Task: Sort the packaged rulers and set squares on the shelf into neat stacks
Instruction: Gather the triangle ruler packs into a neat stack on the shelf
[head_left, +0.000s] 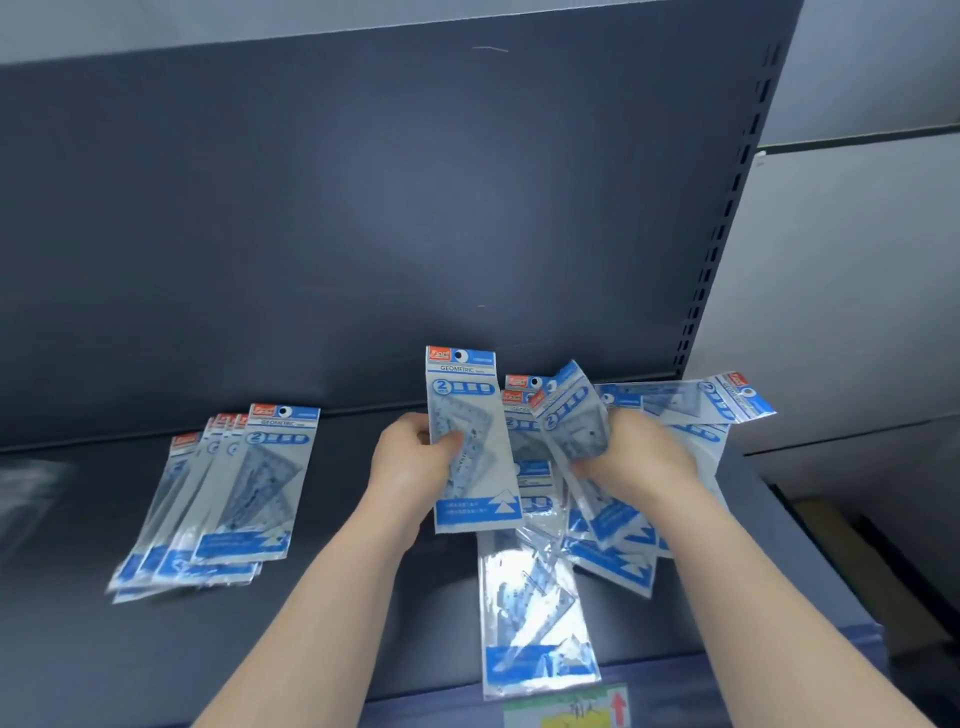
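The light is soft and rather dim, falling from above and in front of the shelf. It leaves a pale bloom on the dark back panel (415, 208) and a white glare on the clear packet (522, 569) lying nearest the front. Shadows on the shelf board (337, 613) are faint and soft-edged. The left stack of packets (223, 499) smears at its lower ends. The slotted upright (727, 218) bows with the lens.
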